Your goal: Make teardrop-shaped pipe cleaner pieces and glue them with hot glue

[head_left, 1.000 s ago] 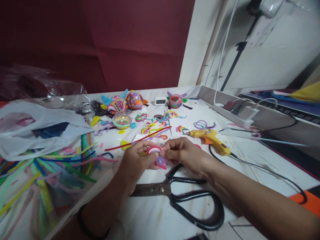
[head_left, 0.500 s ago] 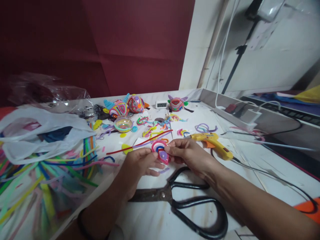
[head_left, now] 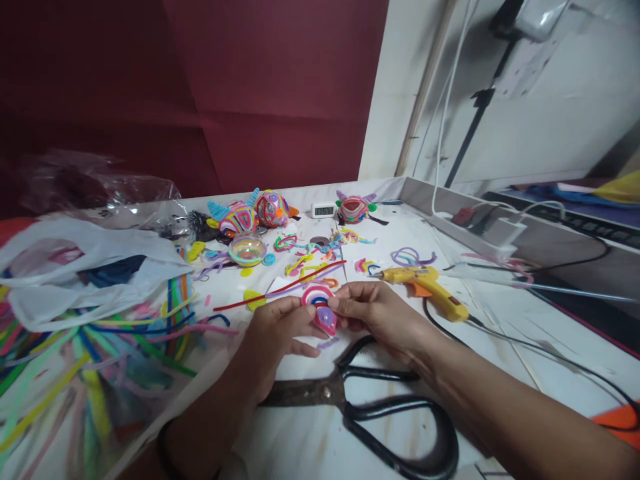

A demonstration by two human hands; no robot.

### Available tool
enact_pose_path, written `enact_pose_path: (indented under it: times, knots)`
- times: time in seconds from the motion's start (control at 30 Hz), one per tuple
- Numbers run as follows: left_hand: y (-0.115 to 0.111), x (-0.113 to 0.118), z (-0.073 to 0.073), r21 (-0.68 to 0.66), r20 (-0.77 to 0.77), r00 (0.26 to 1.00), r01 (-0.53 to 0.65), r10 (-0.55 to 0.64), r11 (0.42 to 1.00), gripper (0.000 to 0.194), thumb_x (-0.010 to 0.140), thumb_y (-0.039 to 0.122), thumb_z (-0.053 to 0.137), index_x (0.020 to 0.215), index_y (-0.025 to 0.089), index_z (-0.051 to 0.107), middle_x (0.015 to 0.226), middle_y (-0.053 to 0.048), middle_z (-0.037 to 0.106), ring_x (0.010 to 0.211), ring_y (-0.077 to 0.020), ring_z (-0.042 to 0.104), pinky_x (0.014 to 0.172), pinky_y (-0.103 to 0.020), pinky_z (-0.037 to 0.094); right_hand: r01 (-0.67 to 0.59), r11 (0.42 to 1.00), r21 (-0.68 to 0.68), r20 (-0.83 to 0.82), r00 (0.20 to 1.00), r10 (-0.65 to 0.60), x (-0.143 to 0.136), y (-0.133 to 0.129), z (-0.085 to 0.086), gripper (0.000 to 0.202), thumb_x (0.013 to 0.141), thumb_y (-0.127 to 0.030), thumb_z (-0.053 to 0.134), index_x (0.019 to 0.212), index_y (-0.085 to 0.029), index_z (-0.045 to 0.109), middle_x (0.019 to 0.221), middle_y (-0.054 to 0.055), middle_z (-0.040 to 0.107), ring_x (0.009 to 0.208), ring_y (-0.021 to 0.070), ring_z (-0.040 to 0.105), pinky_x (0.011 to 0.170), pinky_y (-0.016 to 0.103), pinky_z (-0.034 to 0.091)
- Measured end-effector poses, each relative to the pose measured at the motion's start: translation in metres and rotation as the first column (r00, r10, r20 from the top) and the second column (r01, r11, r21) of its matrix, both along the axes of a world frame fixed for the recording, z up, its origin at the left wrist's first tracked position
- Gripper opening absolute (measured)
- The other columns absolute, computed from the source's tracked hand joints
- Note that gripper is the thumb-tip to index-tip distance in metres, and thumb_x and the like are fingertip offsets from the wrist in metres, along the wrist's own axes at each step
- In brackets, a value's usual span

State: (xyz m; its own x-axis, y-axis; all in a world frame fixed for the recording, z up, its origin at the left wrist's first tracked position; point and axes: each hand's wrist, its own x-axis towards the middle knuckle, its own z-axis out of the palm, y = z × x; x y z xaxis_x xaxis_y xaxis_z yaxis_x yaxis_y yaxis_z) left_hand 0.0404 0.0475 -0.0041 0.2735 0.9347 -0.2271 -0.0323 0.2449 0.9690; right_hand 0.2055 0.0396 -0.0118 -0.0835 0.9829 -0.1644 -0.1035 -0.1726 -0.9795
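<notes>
Between my two hands is a small pink pipe-cleaner craft piece (head_left: 326, 319) with white, blue and red curves and a purple disc on it. My left hand (head_left: 287, 321) pinches its left edge, the lower fingers spread beneath. On the right edge, the thumb and fingertips of my right hand (head_left: 363, 303) are closed. Large black-handled scissors (head_left: 327, 392) lie below my hands, with the blade tips hidden behind my left wrist. Just beyond the piece, a red pipe cleaner (head_left: 240, 303) and a purple one rest on the table.
A yellow glue gun (head_left: 425, 287) with a trailing cord lies right of my hand. Bundled pipe cleaners (head_left: 95, 353) and a white plastic bag (head_left: 100, 247) fill the left. Behind stand decorated balls (head_left: 273, 209), a clear bowl (head_left: 247, 249), a digital timer (head_left: 323, 211) and a power strip (head_left: 475, 237).
The pink piece has shifted very slightly in my fingers, and its purple disc shows a little more fully. Both hands stay in nearly the same place.
</notes>
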Motion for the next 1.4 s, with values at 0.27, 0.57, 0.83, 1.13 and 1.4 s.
enact_pose_path:
  times: [0.27, 0.57, 0.83, 1.13, 1.4]
  knots:
    - [0.0034, -0.0021, -0.0041, -0.004, 0.025, 1.0, 0.015, -0.015, 1.0, 0.019, 0.071, 0.032, 0.068, 0.071, 0.013, 0.064, 0.065, -0.003, 0.065, 0.063, -0.0161, 0.065, 0.045, -0.022, 0.055, -0.014, 0.999, 0.03, 0.027, 1.0, 0.013, -0.0041, -0.0019, -0.0006, 0.046, 0.051, -0.054, 0.082, 0.065, -0.015, 0.062, 0.056, -0.002, 0.056, 0.051, 0.0083, 0.042, 0.052, 0.024, 0.03]
    - [0.0024, -0.0039, -0.0044, 0.019, 0.021, 0.999, 0.04, -0.04, 0.999, 0.014, 0.073, 0.027, 0.069, 0.07, 0.013, 0.068, 0.066, -0.001, 0.063, 0.061, -0.012, 0.062, 0.05, -0.022, 0.058, -0.041, 0.997, 0.062, 0.032, 0.999, 0.039, -0.0015, -0.0024, -0.0029, 0.042, 0.056, -0.052, 0.082, 0.065, -0.014, 0.063, 0.056, -0.002, 0.055, 0.051, 0.0079, 0.041, 0.051, 0.024, 0.028]
    - [0.0029, -0.0033, -0.0052, 0.059, -0.016, 1.0, 0.019, -0.018, 0.998, 0.012, 0.071, 0.025, 0.068, 0.069, 0.013, 0.068, 0.068, -0.001, 0.062, 0.062, -0.011, 0.059, 0.05, -0.021, 0.058, -0.046, 0.997, 0.057, 0.027, 0.999, 0.044, -0.0012, -0.0037, -0.0022, 0.042, 0.056, -0.051, 0.082, 0.063, -0.014, 0.063, 0.054, -0.003, 0.054, 0.049, 0.0072, 0.04, 0.05, 0.023, 0.027]
    - [0.004, -0.0025, -0.0068, -0.003, 0.015, 1.0, -0.004, 0.004, 1.0, 0.015, 0.073, 0.028, 0.066, 0.071, 0.013, 0.065, 0.063, 0.001, 0.06, 0.054, -0.0101, 0.059, 0.045, -0.023, 0.058, -0.061, 0.997, 0.044, 0.015, 0.998, 0.061, -0.0049, -0.0048, -0.0024, 0.036, 0.053, -0.041, 0.084, 0.064, -0.014, 0.064, 0.053, -0.003, 0.054, 0.05, 0.0072, 0.04, 0.05, 0.024, 0.028]
    - [0.0034, 0.0004, -0.006, -0.024, 0.036, 0.998, -0.054, 0.055, 0.998, 0.011, 0.07, 0.023, 0.067, 0.068, 0.013, 0.064, 0.061, 0.002, 0.061, 0.051, -0.0088, 0.06, 0.049, -0.022, 0.059, -0.085, 0.996, 0.01, 0.043, 0.996, 0.084, -0.0058, -0.0063, -0.0024, 0.038, 0.058, -0.046, 0.08, 0.066, -0.014, 0.061, 0.052, -0.004, 0.051, 0.047, 0.0068, 0.037, 0.046, 0.023, 0.024]
